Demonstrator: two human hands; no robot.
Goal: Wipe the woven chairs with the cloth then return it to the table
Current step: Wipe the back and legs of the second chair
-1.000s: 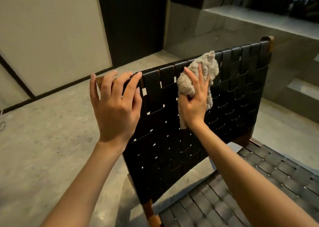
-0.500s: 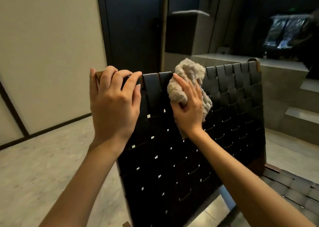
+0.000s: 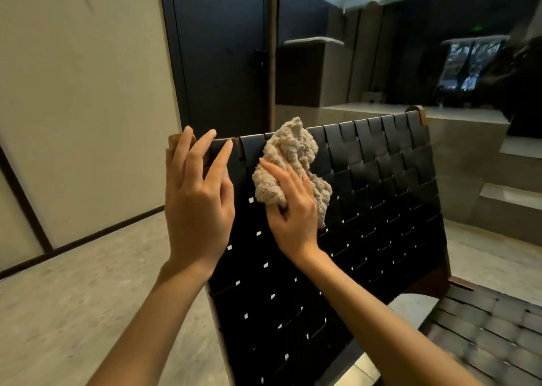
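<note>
The black woven chair backrest [image 3: 381, 209] with a brown wooden frame stands upright in front of me. My right hand [image 3: 293, 218] grips a bunched beige cloth [image 3: 290, 157] and presses it against the weave near the top rail, left of centre. Part of the cloth folds over my fingers. My left hand [image 3: 196, 204] is at the backrest's top left corner with its fingers straight and spread, their tips at the rail. The woven seat [image 3: 484, 327] shows at the lower right.
A pale wall [image 3: 82, 107] and a dark door [image 3: 223, 57] stand behind the chair on the left. Grey stone steps [image 3: 504, 192] and a ledge rise at the right. Speckled floor [image 3: 73, 297] lies to the left of the chair.
My left hand's fingers have uncurled from the top rail and now stand straight. My right hand has slid the cloth leftward along the top of the backrest. The view has tilted upward.
</note>
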